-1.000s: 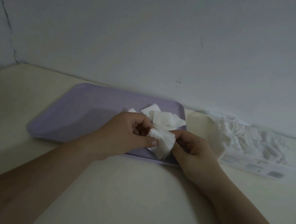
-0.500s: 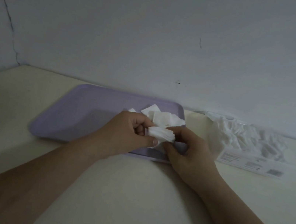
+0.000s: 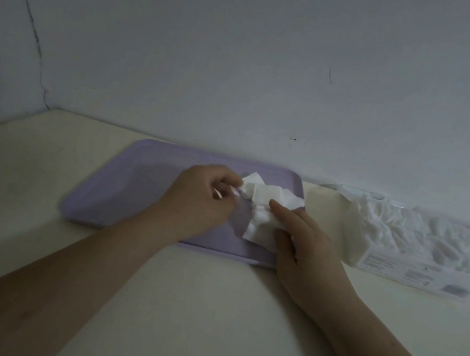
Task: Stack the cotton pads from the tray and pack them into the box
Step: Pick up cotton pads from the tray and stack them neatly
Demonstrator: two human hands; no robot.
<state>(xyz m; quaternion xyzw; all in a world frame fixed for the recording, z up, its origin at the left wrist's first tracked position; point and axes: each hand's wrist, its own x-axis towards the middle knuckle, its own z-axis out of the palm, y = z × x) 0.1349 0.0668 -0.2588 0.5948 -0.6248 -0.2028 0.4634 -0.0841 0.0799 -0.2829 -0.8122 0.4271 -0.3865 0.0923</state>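
A lilac tray (image 3: 134, 186) lies on the cream table. At its right end lie a few loose white cotton pads (image 3: 268, 194). My right hand (image 3: 306, 244) holds a stack of cotton pads (image 3: 259, 228) down on the tray's right front part, index finger stretched over its top. My left hand (image 3: 202, 200) hovers just left of the loose pads, its fingertips pinching the edge of one of them. The box (image 3: 416, 268), white with a printed label, lies to the right of the tray with its top open and many crumpled pads inside.
A grey wall rises right behind the tray and box, with a cracked corner at the left. Bare table surface spreads in front of the tray and to its left.
The stack left my left hand and now rests on the tray under my right hand. My left hand moved back to the loose pads and pinched one.
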